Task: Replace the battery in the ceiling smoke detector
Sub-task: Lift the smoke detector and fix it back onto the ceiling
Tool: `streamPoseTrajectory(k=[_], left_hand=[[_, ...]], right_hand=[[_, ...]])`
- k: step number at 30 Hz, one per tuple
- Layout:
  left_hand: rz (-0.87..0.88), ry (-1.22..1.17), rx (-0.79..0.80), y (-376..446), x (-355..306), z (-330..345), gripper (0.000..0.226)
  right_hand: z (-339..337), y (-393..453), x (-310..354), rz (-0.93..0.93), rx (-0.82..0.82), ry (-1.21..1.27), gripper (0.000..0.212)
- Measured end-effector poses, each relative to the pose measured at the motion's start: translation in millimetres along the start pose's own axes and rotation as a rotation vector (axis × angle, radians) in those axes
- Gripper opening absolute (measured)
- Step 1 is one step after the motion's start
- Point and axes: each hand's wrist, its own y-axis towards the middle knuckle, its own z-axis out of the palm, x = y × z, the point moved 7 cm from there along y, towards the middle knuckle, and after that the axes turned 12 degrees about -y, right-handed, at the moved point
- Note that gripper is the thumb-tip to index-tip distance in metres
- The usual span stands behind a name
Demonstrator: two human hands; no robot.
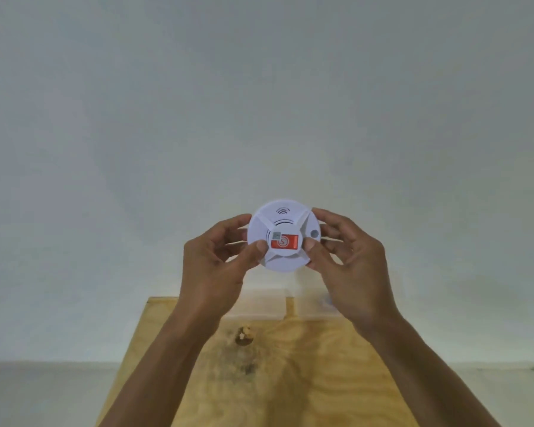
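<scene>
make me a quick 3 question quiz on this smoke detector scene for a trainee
1. True or false: only one hand grips the smoke detector.
2. What colour is the sticker on its face?
3. What lies under the arms: A plywood board, B metal ladder, C carpet?

Key:
1. False: the left hand and right hand both grip its rim.
2. Orange-red.
3. A.

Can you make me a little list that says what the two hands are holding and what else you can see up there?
held thing: round white plastic smoke detector with an orange label
left hand: grips its left edge, thumb on the front
right hand: grips its right edge, thumb on the front
nearby: light plywood board with a dark knot
mounted or loose: cannot tell
</scene>
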Motion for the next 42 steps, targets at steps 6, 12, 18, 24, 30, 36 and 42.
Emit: streamPoseTrajectory(k=[6,12,18,24,30,36,42], left_hand=[[0.183,0.027,0.025,30,-114,20,0.036],[0.347,0.001,0.019,50,-192,33,0.033],[0.461,-0.066,0.030,69,-251,48,0.027],[0.542,-0.121,0.050,99,-314,63,0.029],[0.537,-0.160,0.034,139,-341,71,0.035],[0.519,-0.139,0.002,168,-339,80,0.037],[0.522,-0.135,0.007,181,-338,83,0.034]], right_hand=[[-28,37,104,-0.175,-0.079,0.041,0.035],[-44,62,179,-0.352,-0.181,0.027,0.032],[-58,86,239,-0.476,-0.269,0.046,0.028],[-71,124,299,-0.554,-0.330,0.107,0.023],[-73,169,324,-0.518,-0.305,0.157,0.028],[-70,200,322,-0.469,-0.319,0.146,0.032],[-71,211,323,-0.484,-0.347,0.127,0.027]])
